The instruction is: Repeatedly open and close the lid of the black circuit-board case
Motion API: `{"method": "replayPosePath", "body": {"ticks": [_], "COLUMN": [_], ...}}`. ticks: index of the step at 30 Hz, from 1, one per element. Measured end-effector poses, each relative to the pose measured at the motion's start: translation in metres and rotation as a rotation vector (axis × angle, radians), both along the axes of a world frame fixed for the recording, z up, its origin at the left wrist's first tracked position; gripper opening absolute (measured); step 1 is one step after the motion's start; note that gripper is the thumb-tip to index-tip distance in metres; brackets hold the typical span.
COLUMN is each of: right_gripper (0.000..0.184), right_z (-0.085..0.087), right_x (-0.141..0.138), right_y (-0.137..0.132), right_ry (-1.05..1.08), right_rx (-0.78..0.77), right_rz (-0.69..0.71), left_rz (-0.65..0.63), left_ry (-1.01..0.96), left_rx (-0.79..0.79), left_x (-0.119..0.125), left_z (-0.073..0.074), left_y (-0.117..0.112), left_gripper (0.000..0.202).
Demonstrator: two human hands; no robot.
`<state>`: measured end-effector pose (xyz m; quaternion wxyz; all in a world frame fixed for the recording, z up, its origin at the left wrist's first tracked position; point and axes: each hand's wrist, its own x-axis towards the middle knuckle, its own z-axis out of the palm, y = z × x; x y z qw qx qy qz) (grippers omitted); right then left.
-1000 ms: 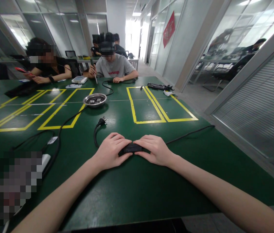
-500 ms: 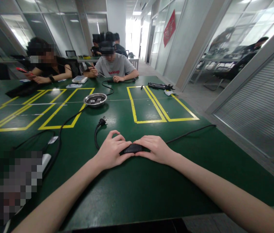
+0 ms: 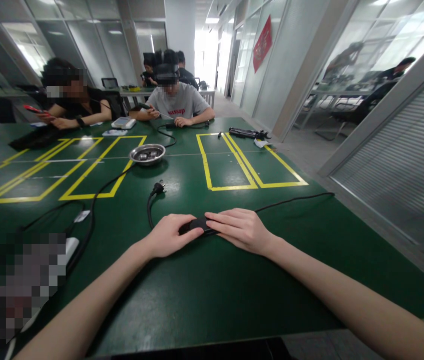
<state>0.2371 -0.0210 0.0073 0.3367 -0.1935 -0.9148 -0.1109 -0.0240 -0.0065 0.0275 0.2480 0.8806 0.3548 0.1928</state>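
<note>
A small black power adapter [image 3: 195, 225] lies on the green table [image 3: 204, 290] in front of me, mostly covered by my hands. My left hand [image 3: 168, 235] curls round its left end, fingers closed on it. My right hand [image 3: 240, 230] rests on its right end, fingers pressed together over the top. A thin black cable [image 3: 294, 200] runs from under my right hand toward the table's right edge. Another cable with a black plug [image 3: 157, 188] loops out just beyond my left hand.
A metal dish [image 3: 146, 154] with small parts stands mid-table among yellow taped rectangles [image 3: 230, 170]. Black cables and a white power strip [image 3: 69, 247] lie at the left. Two people sit working at the far side. A black tool [image 3: 247, 133] lies at the far right.
My left fingers have drawn back and curled lower onto the adapter. My right hand has slid leftward over the top, so less of the adapter shows.
</note>
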Motion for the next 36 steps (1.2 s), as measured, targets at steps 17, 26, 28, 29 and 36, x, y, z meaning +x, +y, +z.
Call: {"method": "replayPosePath", "body": {"ticks": [17, 26, 28, 29, 36], "right_gripper": [0.029, 0.032, 0.031, 0.029, 0.061], "right_z": [-0.006, -0.004, -0.003, -0.003, 0.002], "right_x": [-0.003, -0.005, -0.005, -0.005, -0.004], "right_y": [0.001, -0.001, -0.002, -0.002, -0.001], "right_ry": [0.082, 0.027, -0.006, -0.012, -0.103], "right_rx": [-0.367, -0.365, -0.381, -0.385, -0.415], "right_rz": [-0.083, -0.132, -0.152, -0.147, -0.057], "left_rz": [-0.037, -0.041, -0.042, -0.035, -0.021], "left_ry": [-0.044, -0.004, -0.013, -0.017, -0.003], "left_rx": [0.364, 0.377, 0.374, 0.37, 0.34], "left_x": [0.002, 0.004, 0.004, 0.004, 0.004], "left_z": [-0.011, -0.012, -0.011, -0.011, -0.012], "left_y": [0.001, 0.0, 0.0, -0.001, -0.002], "left_gripper": [0.026, 0.022, 0.023, 0.025, 0.027]}}
